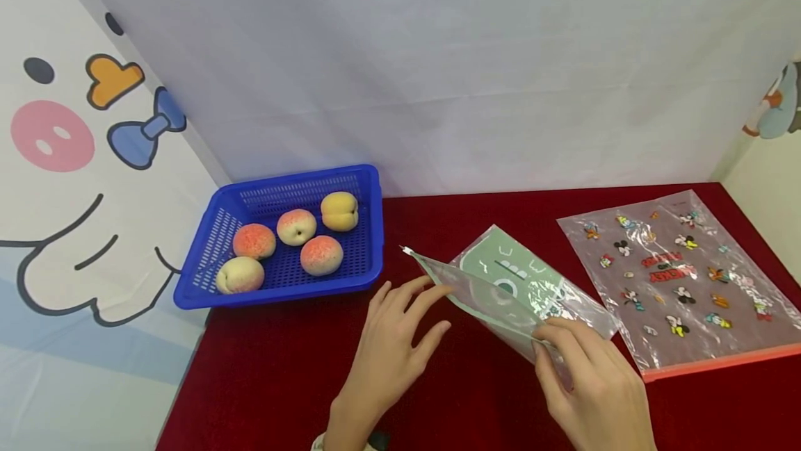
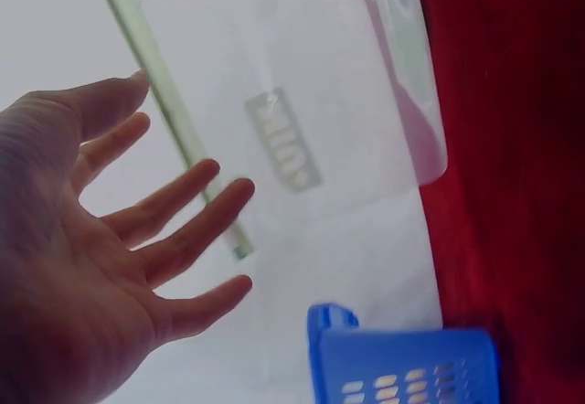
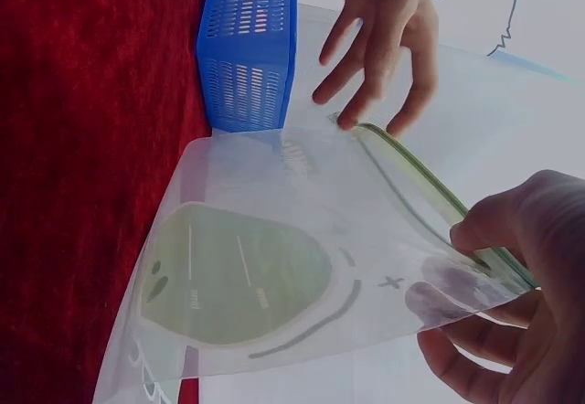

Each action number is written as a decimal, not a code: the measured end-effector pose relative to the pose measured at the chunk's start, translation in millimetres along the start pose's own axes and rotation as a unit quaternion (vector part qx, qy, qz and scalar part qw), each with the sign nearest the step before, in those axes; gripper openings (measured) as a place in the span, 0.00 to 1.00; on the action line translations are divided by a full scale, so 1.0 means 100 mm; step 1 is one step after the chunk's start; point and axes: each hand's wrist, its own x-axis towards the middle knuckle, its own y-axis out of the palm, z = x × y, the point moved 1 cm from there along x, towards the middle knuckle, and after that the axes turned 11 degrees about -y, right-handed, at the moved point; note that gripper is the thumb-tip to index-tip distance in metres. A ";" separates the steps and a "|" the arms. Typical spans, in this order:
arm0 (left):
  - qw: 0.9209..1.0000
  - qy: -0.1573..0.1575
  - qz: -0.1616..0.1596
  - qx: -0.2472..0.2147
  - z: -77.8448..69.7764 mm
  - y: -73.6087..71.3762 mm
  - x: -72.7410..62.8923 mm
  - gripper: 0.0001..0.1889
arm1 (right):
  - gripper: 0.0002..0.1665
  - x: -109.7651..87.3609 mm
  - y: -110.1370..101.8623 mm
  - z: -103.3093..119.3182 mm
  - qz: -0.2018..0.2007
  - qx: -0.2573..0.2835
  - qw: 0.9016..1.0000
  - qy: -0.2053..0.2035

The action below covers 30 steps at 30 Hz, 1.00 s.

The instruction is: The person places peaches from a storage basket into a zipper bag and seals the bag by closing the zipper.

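Note:
My right hand (image 1: 594, 381) pinches the zip edge of a clear zip bag (image 3: 265, 267) with a pale green print. The bag is raised and tilted, its zip strip (image 3: 416, 162) running toward my left hand. With fingers spread, my left hand (image 1: 394, 340) is at the other end of the strip, fingertips right at the edge. In the left wrist view, the same hand (image 2: 119, 212) overlaps the strip and holds nothing in its palm. Behind the raised bag, green printed plastic (image 1: 500, 267) lies on the red cloth, partly covered by it.
A blue basket (image 1: 281, 292) with several peaches (image 1: 322, 256) stands at the back left. On the right, a larger clear bag (image 1: 638, 277) with cartoon prints and a red-orange zip strip (image 1: 719, 362) lies flat. White curtains (image 1: 438, 76) hang behind the red cloth (image 1: 275, 374).

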 end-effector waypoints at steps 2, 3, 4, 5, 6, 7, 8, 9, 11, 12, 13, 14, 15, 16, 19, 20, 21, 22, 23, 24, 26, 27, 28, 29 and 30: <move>1.000 0.008 -0.010 -0.007 0.04 -0.06 -0.01 0.22 | 0.27 0.00 0.01 0.00 -0.012 -0.002 1.000 -0.006; 1.000 0.012 -0.016 -0.010 0.06 -0.10 -0.02 0.21 | 0.26 0.01 0.02 -0.01 -0.021 -0.005 1.000 -0.010; 1.000 0.015 -0.021 -0.014 0.08 -0.13 -0.02 0.21 | 0.26 0.01 0.03 -0.01 -0.030 -0.006 0.999 -0.014; 0.999 0.018 -0.026 -0.016 0.11 -0.15 -0.01 0.20 | 0.26 0.01 0.04 -0.01 -0.037 -0.007 0.999 -0.016; 0.999 0.020 -0.031 -0.018 0.14 -0.18 -0.01 0.20 | 0.26 0.01 0.04 -0.02 -0.043 -0.008 0.999 -0.017; 0.999 0.021 -0.035 -0.018 0.17 -0.21 -0.01 0.19 | 0.26 0.02 0.05 -0.02 -0.049 -0.008 0.999 -0.019; 0.999 0.020 -0.038 -0.017 0.20 -0.23 -0.01 0.19 | 0.26 0.02 0.05 -0.02 -0.053 -0.007 0.998 -0.020; 0.999 0.020 -0.041 -0.013 0.23 -0.25 0.00 0.18 | 0.26 0.02 0.05 -0.03 -0.053 -0.008 0.998 -0.019; 0.999 0.020 -0.047 -0.004 0.30 -0.30 0.01 0.18 | 0.26 0.02 0.05 -0.03 -0.050 -0.006 0.999 -0.019; 0.998 0.021 -0.051 0.000 0.33 -0.32 0.01 0.18 | 0.26 0.01 0.04 -0.02 -0.043 -0.006 0.999 -0.015; 0.998 0.020 -0.053 0.003 0.37 -0.35 0.02 0.18 | 0.26 0.01 0.04 -0.02 -0.039 -0.004 0.999 -0.014; 0.998 0.021 -0.055 0.006 0.40 -0.37 0.02 0.18 | 0.27 0.01 0.03 -0.02 -0.033 -0.003 0.999 -0.011; 0.998 0.021 -0.057 0.009 0.42 -0.39 0.03 0.17 | 0.27 0.01 0.02 -0.01 -0.023 0.000 1.000 -0.005; 0.998 0.021 -0.059 0.010 0.45 -0.41 0.04 0.17 | 0.28 0.00 0.02 -0.01 -0.016 0.002 1.000 0.001; 0.997 0.023 -0.066 0.016 0.53 -0.46 0.07 0.16 | 0.28 -0.01 0.01 0.00 -0.006 0.012 1.000 0.015; 0.997 0.025 -0.069 0.019 0.55 -0.47 0.08 0.16 | 0.28 -0.01 0.01 0.00 -0.008 0.015 1.000 0.017; 0.997 0.026 -0.071 0.020 0.58 -0.49 0.09 0.15 | 0.28 -0.01 0.01 0.01 -0.014 0.019 1.000 0.017; 0.997 0.028 -0.074 0.022 0.60 -0.51 0.10 0.15 | 0.27 -0.01 0.01 0.01 -0.021 0.020 0.999 0.014; 0.996 0.031 -0.076 0.023 0.62 -0.52 0.12 0.15 | 0.27 -0.02 0.01 0.01 -0.026 0.021 0.999 0.012; 0.996 0.032 -0.078 0.025 0.64 -0.54 0.13 0.14 | 0.26 -0.02 0.01 0.00 -0.029 0.022 0.999 0.009; 0.996 0.029 -0.078 0.029 0.68 -0.58 0.16 0.13 | 0.21 -0.03 0.01 0.01 -0.033 0.028 0.999 0.009; 0.996 0.028 -0.078 0.031 0.70 -0.60 0.18 0.12 | 0.18 -0.03 0.01 0.01 -0.032 0.029 0.999 0.009; 0.996 0.027 -0.079 0.032 0.72 -0.63 0.20 0.12 | 0.14 -0.04 0.01 0.01 -0.026 0.032 0.999 0.012; 0.996 0.026 -0.081 0.034 0.73 -0.65 0.21 0.11 | 0.08 -0.04 0.00 0.01 -0.020 0.036 0.999 0.015; 0.996 0.025 -0.083 0.036 0.75 -0.67 0.22 0.11 | 0.04 -0.05 -0.01 0.02 -0.013 0.044 0.999 0.019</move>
